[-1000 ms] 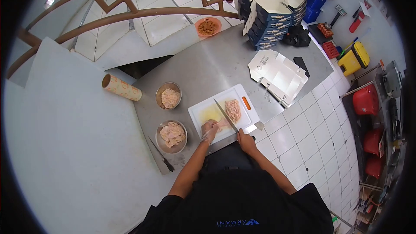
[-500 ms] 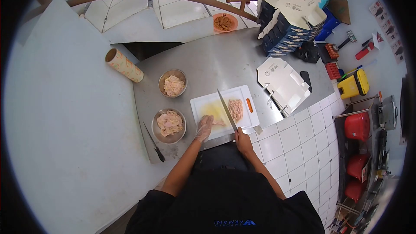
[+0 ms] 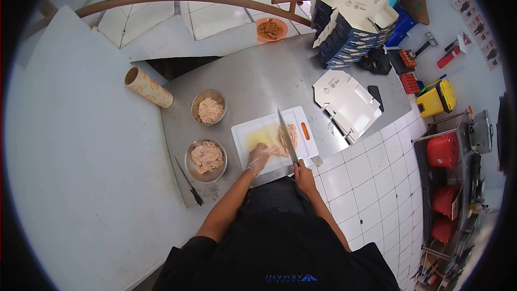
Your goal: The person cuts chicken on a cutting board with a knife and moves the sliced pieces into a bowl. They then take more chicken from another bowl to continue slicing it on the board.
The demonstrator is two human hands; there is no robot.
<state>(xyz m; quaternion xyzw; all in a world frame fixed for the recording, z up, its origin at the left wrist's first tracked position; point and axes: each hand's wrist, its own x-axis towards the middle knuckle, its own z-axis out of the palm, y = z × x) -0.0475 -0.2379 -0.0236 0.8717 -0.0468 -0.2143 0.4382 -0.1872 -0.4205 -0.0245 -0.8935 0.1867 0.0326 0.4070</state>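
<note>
My left hand (image 3: 259, 157), in a clear plastic glove, presses its fingers onto a strip of raw meat (image 3: 276, 151), which looks like chicken, on a white cutting board (image 3: 240, 139). In my right hand (image 3: 305, 177) is the handle of a long kitchen knife (image 3: 288, 139). Its blade points away from me and lies partly over a pile of cut meat (image 3: 293, 132) near the board's orange-lined handle slot. Left of the board stand two metal bowls: the far bowl (image 3: 194, 112) and the near bowl (image 3: 188, 161), both holding pale raw meat.
A second knife (image 3: 189, 181) lies beside the near bowl. A patterned roll (image 3: 149, 88) rests at the table's left edge. Flattened white cartons (image 3: 347, 102), a black phone-like object (image 3: 375, 97) and stacked boxes (image 3: 350, 37) occupy the right side. An orange bowl (image 3: 285, 31) sits behind.
The knife has shifted right relative to the board, from the gap beside the cut pile to over it. My left hand has edged right with the meat strip. The whole view has shifted slightly.
</note>
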